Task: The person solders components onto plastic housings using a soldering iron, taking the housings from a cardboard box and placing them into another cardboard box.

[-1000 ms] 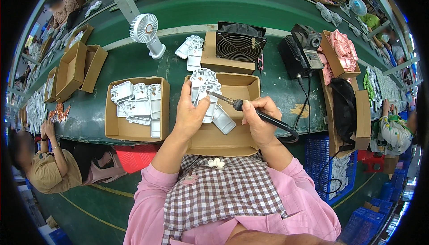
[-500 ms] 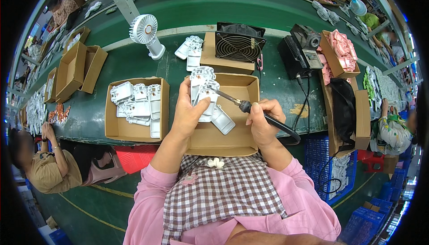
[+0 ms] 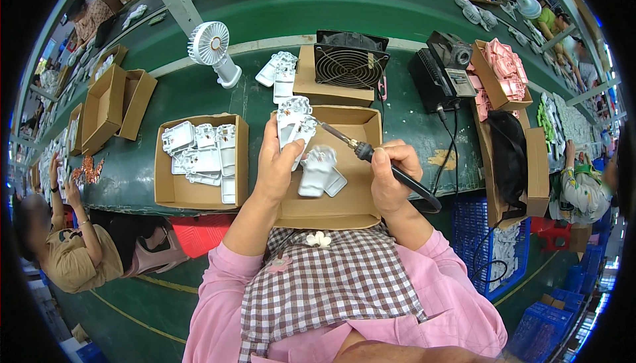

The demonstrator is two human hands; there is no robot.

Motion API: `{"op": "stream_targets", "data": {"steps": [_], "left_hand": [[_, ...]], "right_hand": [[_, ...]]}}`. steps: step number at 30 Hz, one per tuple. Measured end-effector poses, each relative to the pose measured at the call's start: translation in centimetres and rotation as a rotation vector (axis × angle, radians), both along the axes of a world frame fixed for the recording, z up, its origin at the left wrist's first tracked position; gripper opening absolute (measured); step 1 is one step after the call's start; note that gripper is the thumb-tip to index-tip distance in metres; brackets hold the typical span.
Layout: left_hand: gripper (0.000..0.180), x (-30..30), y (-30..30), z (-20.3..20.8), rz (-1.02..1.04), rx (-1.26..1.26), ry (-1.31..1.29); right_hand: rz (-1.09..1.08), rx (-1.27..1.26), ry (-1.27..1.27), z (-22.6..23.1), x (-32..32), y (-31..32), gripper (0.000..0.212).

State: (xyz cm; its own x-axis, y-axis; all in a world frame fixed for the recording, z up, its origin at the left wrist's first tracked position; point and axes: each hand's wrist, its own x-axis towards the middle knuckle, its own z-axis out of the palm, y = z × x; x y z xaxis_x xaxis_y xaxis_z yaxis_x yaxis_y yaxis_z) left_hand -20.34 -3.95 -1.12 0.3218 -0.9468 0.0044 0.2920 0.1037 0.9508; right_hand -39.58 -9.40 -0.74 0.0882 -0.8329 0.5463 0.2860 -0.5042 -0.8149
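My left hand (image 3: 270,167) is closed around white plastic casings (image 3: 293,124), held upright over an open cardboard box (image 3: 359,194). Small copper-coloured parts show on them. A soldering iron (image 3: 362,152) with a black handle is gripped in my right hand (image 3: 395,181), its tip close to the right side of the held casings. Below the tip, a blurred white casing (image 3: 317,174) is in mid-motion over the box. It partly covers another casing (image 3: 336,184) lying inside.
A cardboard box of white casings (image 3: 202,194) stands at left. Behind are a white desk fan (image 3: 211,45), a black square fan (image 3: 350,65) and a black soldering station (image 3: 434,75) with its cable. Pink parts (image 3: 505,75) fill a box at right. A co-worker (image 3: 79,250) sits at left.
One casing has come away from those in my left hand and dropped toward the box. The left hand has shifted slightly left; my right hand still holds the soldering iron.
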Motion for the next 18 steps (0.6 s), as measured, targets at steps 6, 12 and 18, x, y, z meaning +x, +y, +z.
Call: {"op": "stream_targets", "data": {"steps": [6,12,18], "left_hand": [[0.037,-0.9,-0.2,0.8,0.113,0.079,-0.049],[0.035,-0.9,-0.1,1.0,0.126,0.086,-0.066],[0.034,-1.0,-0.1,0.8,0.146,0.08,-0.06]], "right_hand": [[-0.009,0.018,0.106,0.5,0.3,0.1,0.013],[-0.004,-0.015,0.204,0.6,0.6,-0.1,0.015],[0.034,0.048,0.244,1.4,0.7,0.3,0.016]]}}
